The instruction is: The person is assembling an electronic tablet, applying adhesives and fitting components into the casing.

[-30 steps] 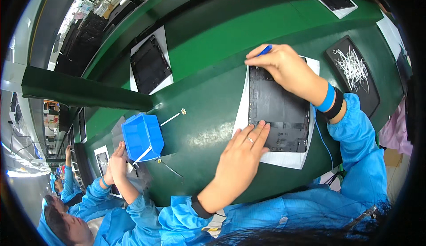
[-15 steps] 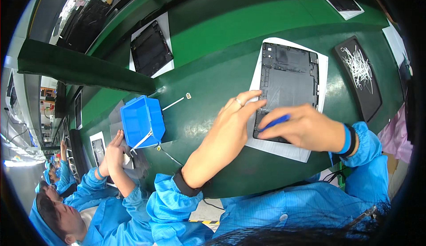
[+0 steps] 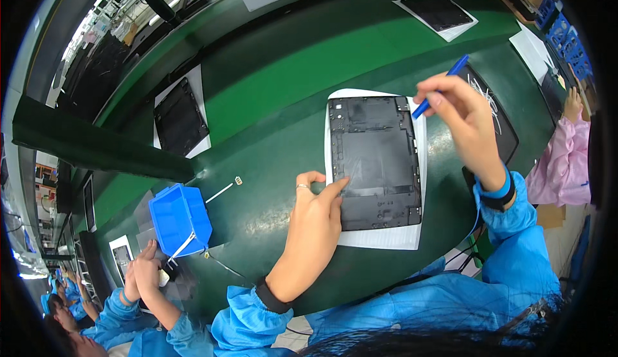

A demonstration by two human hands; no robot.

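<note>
A flat black tablet housing (image 3: 380, 157) with small parts along its edges lies on white paper (image 3: 386, 240). My left hand (image 3: 314, 219) is at its left edge, fingers apart, with a fingertip resting on the housing and another beside it. Beyond the housing's far right corner, my right hand (image 3: 465, 116) is closed around a slim blue pen-like tool (image 3: 458, 65). The tool slants with its lower end near the housing's right edge; I cannot tell whether it touches. My right hand partly covers a dark tray (image 3: 508, 139) of thin white strips (image 3: 484, 93).
A blue bin (image 3: 180, 219) stands on the green bench to the left, a white strip (image 3: 220, 193) beside it. Farther off lie other black housings on paper (image 3: 181, 118) (image 3: 441, 11). A co-worker's hands (image 3: 145, 272) work at left; a pink sleeve (image 3: 563, 157) shows at right.
My right hand has gone from the housing's near edge up to its far right corner, still holding the blue tool. My left hand stays by the left edge. The whole view has shifted.
</note>
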